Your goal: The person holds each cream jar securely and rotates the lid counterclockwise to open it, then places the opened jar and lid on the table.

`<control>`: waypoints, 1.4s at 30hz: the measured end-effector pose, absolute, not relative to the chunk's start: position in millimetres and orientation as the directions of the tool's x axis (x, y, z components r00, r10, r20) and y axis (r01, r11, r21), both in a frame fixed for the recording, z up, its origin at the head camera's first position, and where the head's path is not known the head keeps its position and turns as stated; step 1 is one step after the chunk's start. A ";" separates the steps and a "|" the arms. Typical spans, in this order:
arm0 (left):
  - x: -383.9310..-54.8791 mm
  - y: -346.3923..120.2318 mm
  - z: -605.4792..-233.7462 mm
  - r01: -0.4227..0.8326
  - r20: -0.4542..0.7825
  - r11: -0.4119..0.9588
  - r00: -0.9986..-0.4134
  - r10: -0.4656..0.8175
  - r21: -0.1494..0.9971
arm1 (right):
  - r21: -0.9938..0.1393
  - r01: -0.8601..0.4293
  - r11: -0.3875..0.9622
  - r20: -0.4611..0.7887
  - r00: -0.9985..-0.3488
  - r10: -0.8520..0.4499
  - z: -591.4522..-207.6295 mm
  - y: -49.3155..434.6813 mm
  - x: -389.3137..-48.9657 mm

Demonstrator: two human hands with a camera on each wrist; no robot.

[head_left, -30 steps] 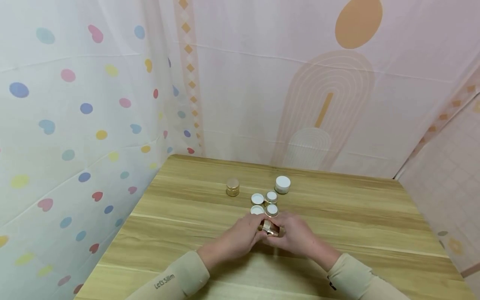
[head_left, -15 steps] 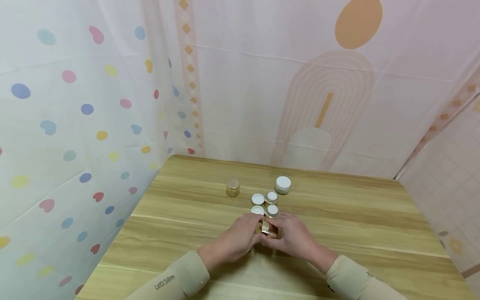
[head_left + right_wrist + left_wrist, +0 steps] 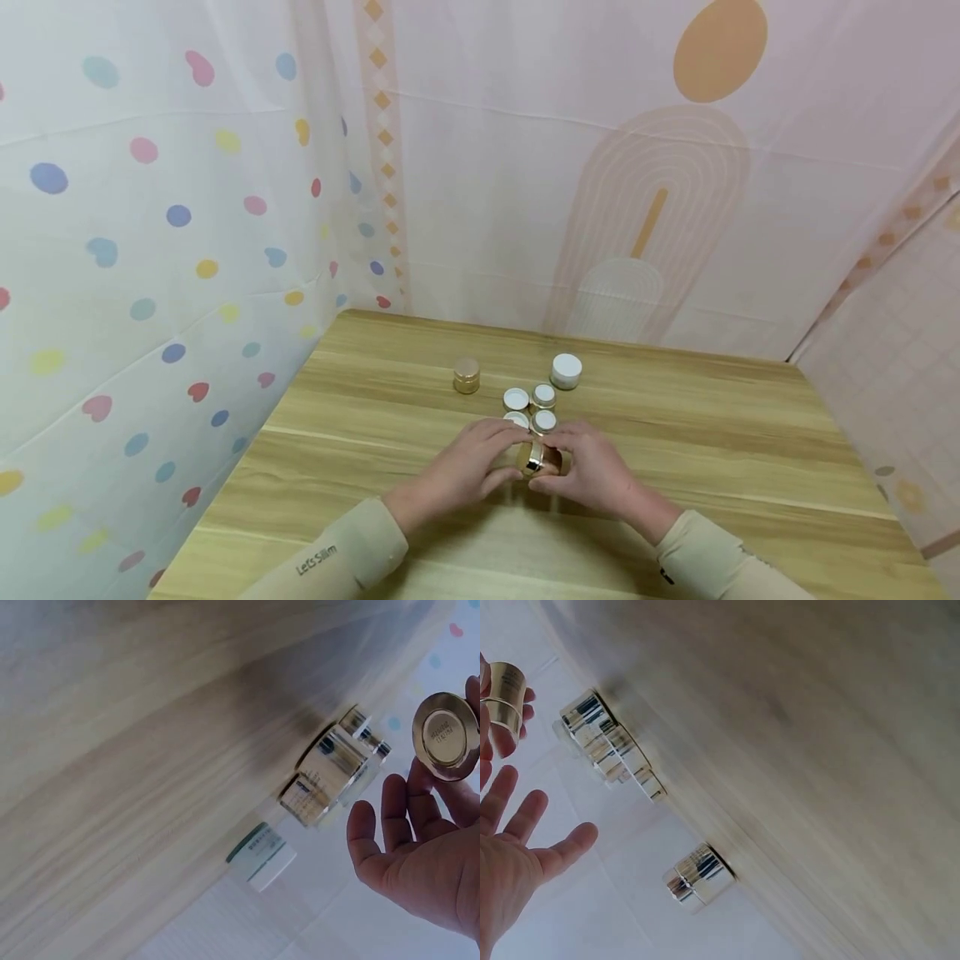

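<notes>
A gold cosmetic jar (image 3: 540,459) lies tilted on its side above the table, its shiny band around the middle. My right hand (image 3: 600,471) holds it by one end, thumb below and fingers above. In the right wrist view, the jar's round base (image 3: 446,739) faces the camera, beside the right fingers. My left hand (image 3: 468,467) is at the jar's other end, thumb and fingers spread apart around it. In the left wrist view, several left fingers (image 3: 532,814) are extended away from the jar. Just beyond stand gold jars with white tops (image 3: 545,421) and upturned lids (image 3: 516,400).
A closed gold jar (image 3: 467,376) stands at the back left of the group. Behind, to the right, is a white-lidded jar (image 3: 566,371) with a green base. The wooden table (image 3: 712,433) meets printed curtains (image 3: 480,167) at its back and left.
My left hand has loosened its grip and drawn slightly left, its thumb away from the jar. The right hand still holds the jar, and more of its lid end shows.
</notes>
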State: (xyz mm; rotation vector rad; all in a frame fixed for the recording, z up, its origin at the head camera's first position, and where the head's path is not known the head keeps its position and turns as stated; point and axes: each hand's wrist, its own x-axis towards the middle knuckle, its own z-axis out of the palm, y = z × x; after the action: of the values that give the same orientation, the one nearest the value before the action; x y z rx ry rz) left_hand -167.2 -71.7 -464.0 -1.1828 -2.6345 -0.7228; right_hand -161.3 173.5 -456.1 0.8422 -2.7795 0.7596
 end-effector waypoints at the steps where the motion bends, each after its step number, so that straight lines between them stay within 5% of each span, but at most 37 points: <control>1: -167.5 -71.3 -464.1 0.736 0.332 0.567 -0.675 0.659 0.371 | -0.430 -0.555 0.713 0.271 -0.832 -0.484 -456.8 173.4 -161.0; 25: -164.9 -66.0 -463.4 0.639 0.208 0.609 -0.750 0.627 0.470 | -0.322 -0.563 0.762 0.319 -0.822 -0.472 -456.1 167.1 -157.3; 42: -163.0 -66.0 -463.5 0.683 0.238 0.627 -0.724 0.647 0.375 | -0.271 -0.506 0.819 0.284 -0.855 -0.434 -454.3 161.7 -155.7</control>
State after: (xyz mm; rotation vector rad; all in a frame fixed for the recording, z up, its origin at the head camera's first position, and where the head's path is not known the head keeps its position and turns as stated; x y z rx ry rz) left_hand -163.0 -66.0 -463.5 -1.1313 -2.7608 -0.6873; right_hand -155.7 161.7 -454.3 0.7310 -2.7934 0.5019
